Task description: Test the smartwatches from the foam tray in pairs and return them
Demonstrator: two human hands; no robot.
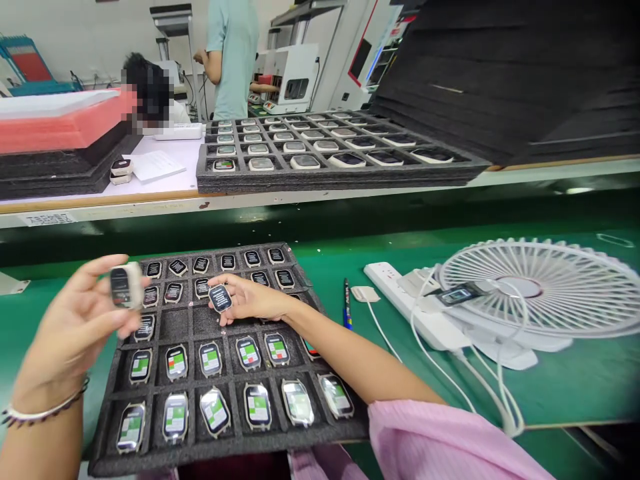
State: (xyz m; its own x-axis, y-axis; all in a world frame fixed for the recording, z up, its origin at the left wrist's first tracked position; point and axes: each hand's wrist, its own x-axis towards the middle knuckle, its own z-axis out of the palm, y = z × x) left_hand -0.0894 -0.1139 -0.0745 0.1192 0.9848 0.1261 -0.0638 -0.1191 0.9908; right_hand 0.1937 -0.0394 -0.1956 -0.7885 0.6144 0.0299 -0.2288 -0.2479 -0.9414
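Between the thumb and fingers of my left hand is a beige smartwatch, its dark screen turned partly sideways; hand and watch are somewhat blurred. My right hand grips another smartwatch, whose dark screen shows lines of white text, above the middle of a black foam tray. Watches fill most of the tray's compartments. Those in the far rows show dark text screens, while a watch in the near row shows green and white blocks like its neighbours. Two compartments below my right hand hold no watch. My right forearm hides part of the tray's right side.
Right of the tray are a pen, a charging puck, a power strip with loose cables and a white fan. A second foam tray of watches rests on the raised shelf. Two people are beyond it.
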